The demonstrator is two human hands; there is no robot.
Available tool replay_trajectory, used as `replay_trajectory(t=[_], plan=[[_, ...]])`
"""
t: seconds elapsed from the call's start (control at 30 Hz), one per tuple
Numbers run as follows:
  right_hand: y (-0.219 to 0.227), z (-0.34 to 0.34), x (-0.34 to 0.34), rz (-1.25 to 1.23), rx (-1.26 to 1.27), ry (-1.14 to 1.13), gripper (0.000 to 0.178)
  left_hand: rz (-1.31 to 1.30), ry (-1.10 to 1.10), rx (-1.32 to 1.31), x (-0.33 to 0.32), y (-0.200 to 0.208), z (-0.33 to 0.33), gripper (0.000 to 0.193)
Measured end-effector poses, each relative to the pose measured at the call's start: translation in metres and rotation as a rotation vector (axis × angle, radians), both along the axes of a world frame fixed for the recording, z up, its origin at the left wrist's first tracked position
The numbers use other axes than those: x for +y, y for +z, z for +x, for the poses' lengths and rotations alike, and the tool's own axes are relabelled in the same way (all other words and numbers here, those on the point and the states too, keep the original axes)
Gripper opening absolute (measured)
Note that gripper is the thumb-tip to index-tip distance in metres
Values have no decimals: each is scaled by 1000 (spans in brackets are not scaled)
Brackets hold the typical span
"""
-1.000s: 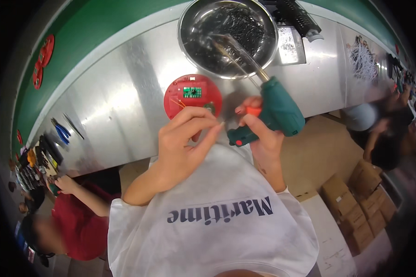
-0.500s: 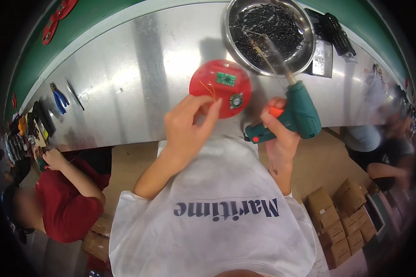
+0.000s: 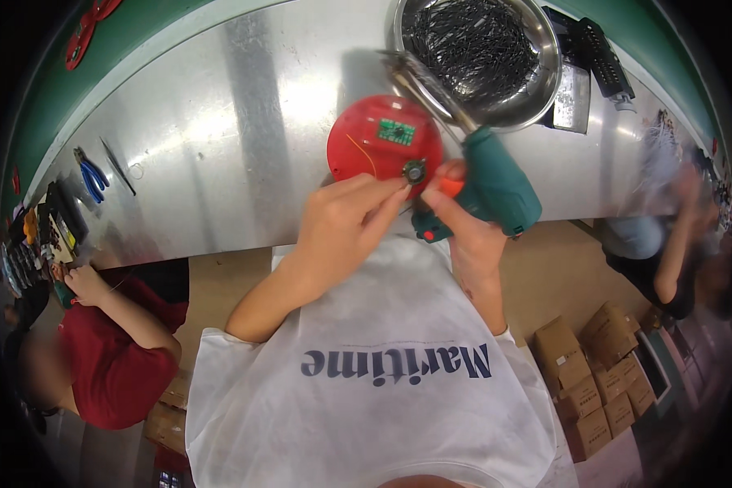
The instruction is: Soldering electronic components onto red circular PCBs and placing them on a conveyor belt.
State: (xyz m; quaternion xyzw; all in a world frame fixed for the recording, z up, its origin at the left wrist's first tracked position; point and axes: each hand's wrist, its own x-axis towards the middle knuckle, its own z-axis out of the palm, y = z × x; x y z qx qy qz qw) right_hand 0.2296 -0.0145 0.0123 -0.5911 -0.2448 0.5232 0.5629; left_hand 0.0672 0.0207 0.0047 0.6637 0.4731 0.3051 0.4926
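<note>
My left hand [image 3: 346, 215] is closed in a pinch at the near edge of a red round disc [image 3: 348, 122]. A thin yellow-orange wire [image 3: 361, 146] curves across the disc and runs in under its fingers. A small green circuit board [image 3: 396, 132] lies toward the disc's far side, and a round black component [image 3: 415, 171] sits just beyond my fingertips. My right hand [image 3: 472, 236] wraps round the handle of a green soldering gun [image 3: 500, 179], a finger at its orange trigger. The gun's blurred metal tip points far left, above the disc.
A steel bowl [image 3: 548, 69] of thin black pieces stands beyond the gun, with a black device [image 3: 602, 61] beside it. Blue-handled pliers [image 3: 91, 175] and tweezers [image 3: 118, 167] lie left on the metal bench [image 3: 195, 146]. People sit at both sides; cardboard boxes [image 3: 602, 374] are stacked lower right.
My right hand has brought the soldering gun left, closer to the disc. My left hand has shifted right and nearer, its fingertips now by the round component.
</note>
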Motion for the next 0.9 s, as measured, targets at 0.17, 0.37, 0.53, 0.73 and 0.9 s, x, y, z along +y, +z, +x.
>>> replay_trajectory(t=[0.17,0.37,0.53,0.73,0.9], plan=[[8,-11,2,-87,-120,159,41,117,-76,183,0,2,-3,14],[4,-18,-1,26,-184,119,38,291,-121,333,-4,3,0,17],[13,-19,2,-105,-204,122,30,112,-114,142,-8,7,1,19],[1,-14,0,-49,42,59,26,-182,-47,-61,-11,8,4,20],[-2,-11,0,-74,98,46,28,178,-118,57,-10,-8,0,18]])
